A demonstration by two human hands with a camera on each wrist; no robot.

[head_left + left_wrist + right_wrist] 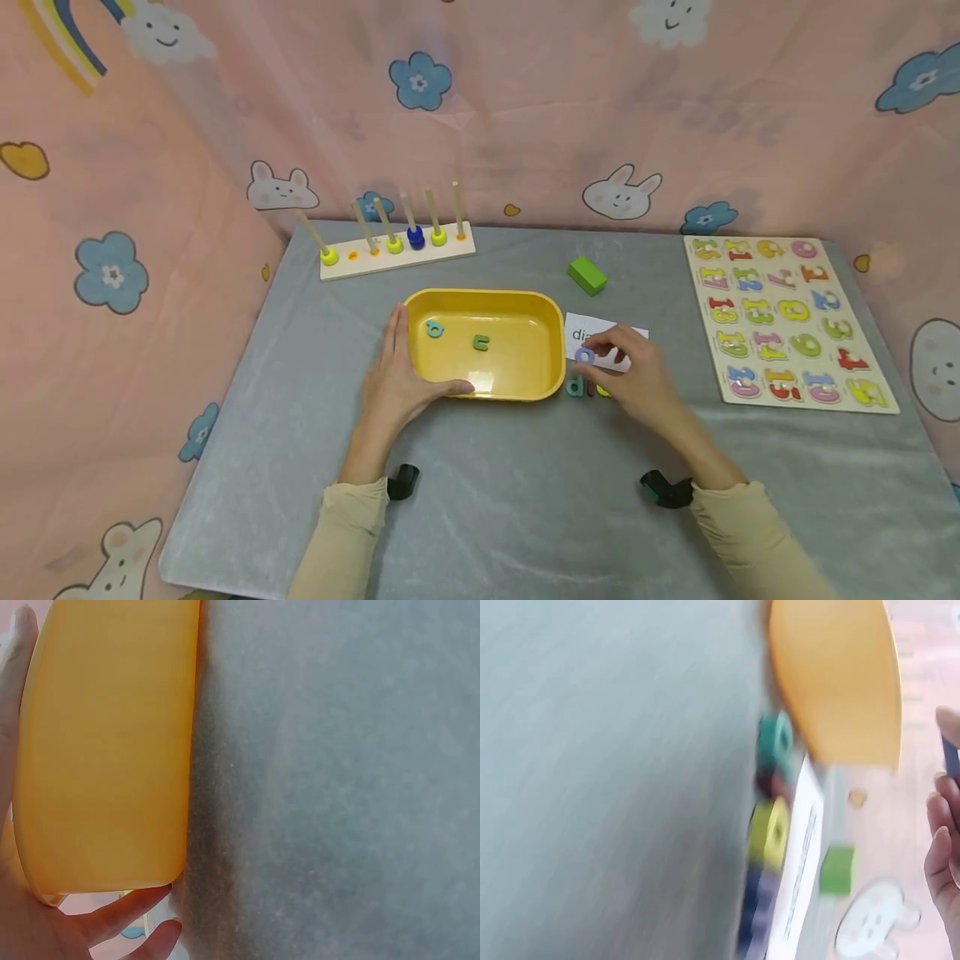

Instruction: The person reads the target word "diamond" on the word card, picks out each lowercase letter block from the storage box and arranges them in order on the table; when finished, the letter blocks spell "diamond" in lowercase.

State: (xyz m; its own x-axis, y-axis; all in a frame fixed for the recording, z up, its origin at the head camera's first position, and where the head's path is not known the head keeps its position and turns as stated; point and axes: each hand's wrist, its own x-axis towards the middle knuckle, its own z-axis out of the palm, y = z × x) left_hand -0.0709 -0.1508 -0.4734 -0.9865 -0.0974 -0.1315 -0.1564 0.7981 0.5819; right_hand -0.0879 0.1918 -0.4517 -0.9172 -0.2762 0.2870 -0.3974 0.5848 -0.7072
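My left hand (397, 379) holds a yellow tub (487, 297) at its near left corner, thumb along the front rim, fingers against the left end. Inside the tub lie a teal letter piece (434, 329) and a green one (481, 342). Just right of the tub, my right hand (637, 375) pinches a purple ring-shaped letter piece (584, 356) between thumb and fingertips, above a white word card (600, 327). Along the card's near edge is a row of letters: a teal d (574, 386), a dark red piece (772, 784), a yellow one (769, 832) and dark purple (757, 907).
Behind the card sits a green block (587, 275). A peg stand (397, 260) with yellow and blue beads stands at the back left. On the right lies a number puzzle board (795, 333). A patterned cloth (510, 125) hangs behind the grey table (510, 500).
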